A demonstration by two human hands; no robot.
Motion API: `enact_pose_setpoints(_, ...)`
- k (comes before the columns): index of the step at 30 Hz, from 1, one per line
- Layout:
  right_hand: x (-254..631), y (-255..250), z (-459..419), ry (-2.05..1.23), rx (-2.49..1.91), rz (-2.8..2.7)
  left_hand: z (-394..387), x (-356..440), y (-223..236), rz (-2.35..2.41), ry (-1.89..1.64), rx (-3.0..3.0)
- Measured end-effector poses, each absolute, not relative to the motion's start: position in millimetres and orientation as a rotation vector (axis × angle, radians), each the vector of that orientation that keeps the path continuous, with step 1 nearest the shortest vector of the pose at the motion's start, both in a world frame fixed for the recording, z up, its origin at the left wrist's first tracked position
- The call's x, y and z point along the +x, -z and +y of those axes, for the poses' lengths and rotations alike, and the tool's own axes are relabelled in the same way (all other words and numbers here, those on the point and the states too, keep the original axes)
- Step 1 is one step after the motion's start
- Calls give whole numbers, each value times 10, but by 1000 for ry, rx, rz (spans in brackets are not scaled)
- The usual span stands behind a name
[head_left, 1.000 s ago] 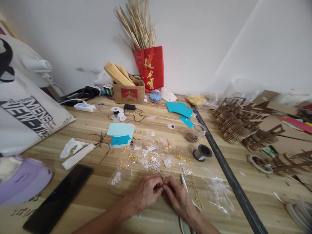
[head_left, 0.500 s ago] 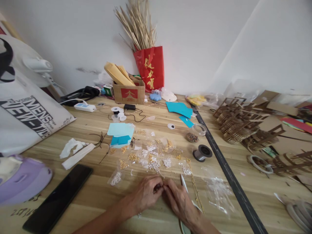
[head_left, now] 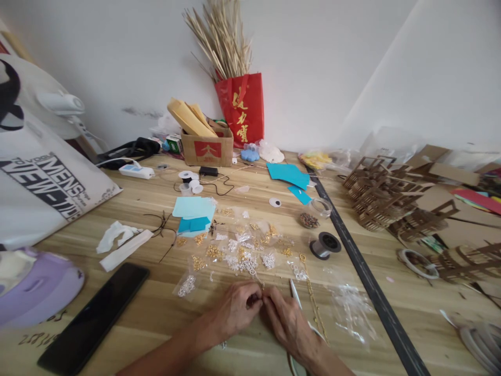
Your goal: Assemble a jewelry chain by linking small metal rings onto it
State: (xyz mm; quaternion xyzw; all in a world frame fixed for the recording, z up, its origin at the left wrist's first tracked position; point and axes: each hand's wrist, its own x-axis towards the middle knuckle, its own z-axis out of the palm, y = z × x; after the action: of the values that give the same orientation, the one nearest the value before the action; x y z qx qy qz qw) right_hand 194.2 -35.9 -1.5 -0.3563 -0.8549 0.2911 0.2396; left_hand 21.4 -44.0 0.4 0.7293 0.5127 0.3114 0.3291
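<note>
A fine chain (head_left: 259, 281) lies just beyond the meeting fingertips of left hand (head_left: 238, 309) and right hand (head_left: 288, 322); each grip is pressed together, its contents too small to discern.

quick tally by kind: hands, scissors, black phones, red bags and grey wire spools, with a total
Hands, left hand and right hand: 2
Scissors, partly hidden: 1
Black phone: 1
Red bag: 1
Grey wire spool: 1
Total: 6

two hands (head_left: 239, 310), one red bag (head_left: 250, 115)
</note>
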Motion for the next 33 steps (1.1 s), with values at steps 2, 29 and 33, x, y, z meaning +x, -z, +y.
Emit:
enact_pose_setpoints(2, 1941, 23, -360, -800, -975, -2336, -439, 215, -13, 1345, -806, 1901)
enact_pose_setpoints(29, 1976, -12, -261, -935, -1142, -2004, -448, 240, -79, 1375, -672, 1763)
enact_pose_setpoints(33, 2007, -50, -223, -891, -1158, -2012, -466, 230, -59, 1354, -614, 1920)
